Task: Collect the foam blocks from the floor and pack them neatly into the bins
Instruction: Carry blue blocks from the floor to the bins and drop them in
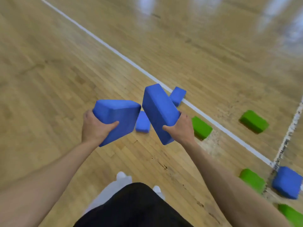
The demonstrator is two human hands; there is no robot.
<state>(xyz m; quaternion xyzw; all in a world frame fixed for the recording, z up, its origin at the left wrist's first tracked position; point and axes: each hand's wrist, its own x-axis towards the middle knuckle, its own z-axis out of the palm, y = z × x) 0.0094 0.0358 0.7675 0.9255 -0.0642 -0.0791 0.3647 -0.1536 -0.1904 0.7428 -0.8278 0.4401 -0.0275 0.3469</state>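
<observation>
The person holds two foam blocks above the floor (65, 79), one in each hand. The left hand (96, 126) grips the left blue block (118, 118) at its near end, with the thumb lying across the broad face. The long axis of this block points up and to the right in the view. The right hand (180, 126) grips the right blue block (159, 112) by its long side, also with the thumb on the broad face. This block is tilted, its long axis running from the lower right to the upper left. The upper corners of the two blocks are near each other, and whether they touch cannot be told.

Both blocks are rectangular bricks with softly rounded edges and a matte, slightly grainy surface.

The floor is glossy wood in narrow strips, crossed by a white line (98, 38). Other blocks lie flat on it:
- a small blue block (142, 122), seen between the two held ones
- a far blue block (177, 95) lying on the white line
- a green block (201, 127) just beside the right hand in the view
- a second green block (253, 121) beyond the line
- a third green block (252, 180) and a big blue block (287, 184) side by side near the right edge

A worn pale line (290, 128) meets the white one there.
</observation>
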